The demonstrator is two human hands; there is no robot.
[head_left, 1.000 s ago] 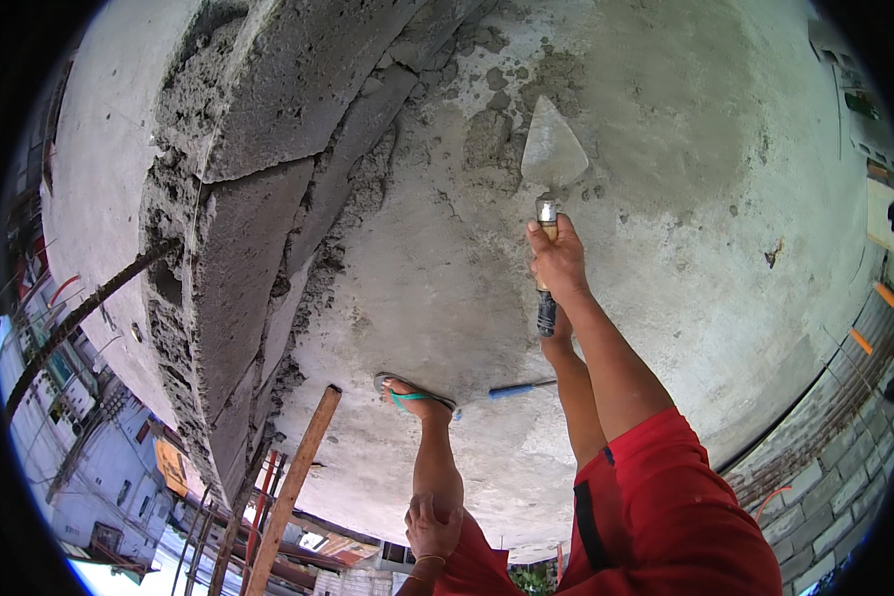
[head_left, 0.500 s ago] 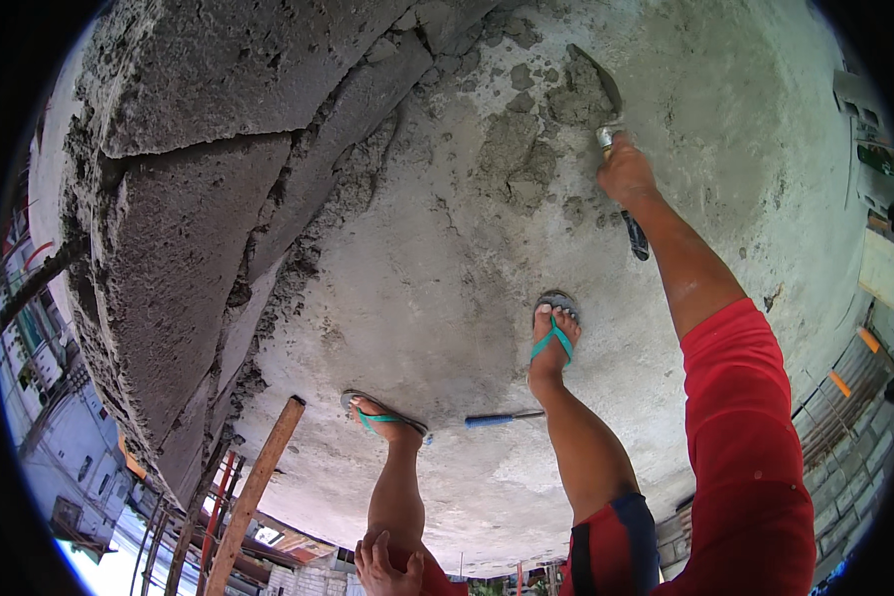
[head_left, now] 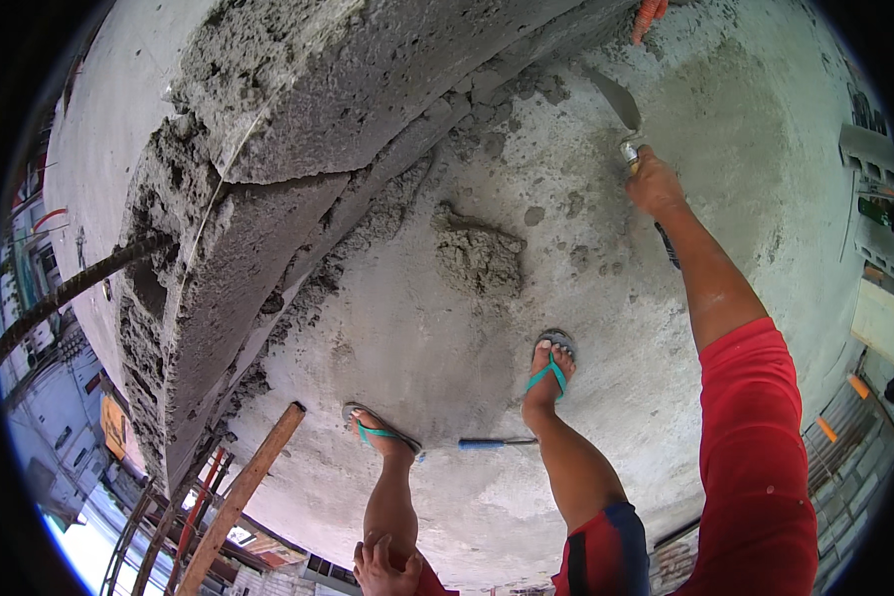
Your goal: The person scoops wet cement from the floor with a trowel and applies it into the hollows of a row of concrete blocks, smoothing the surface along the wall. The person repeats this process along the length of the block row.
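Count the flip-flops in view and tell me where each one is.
2. One grey flip-flop with green straps is on the person's left foot; the matching flip-flop is on the right foot, farther forward. None appears hidden.

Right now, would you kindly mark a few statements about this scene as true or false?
1. The right hand holds a trowel. True.
2. Both hands grip the trowel. False: the left hand rests on the left leg.
3. A lump of grey mortar lies on the floor. True.
4. A blue-handled tool lies between the feet. True.
5. Those feet wear boots. False: they wear flip-flops.
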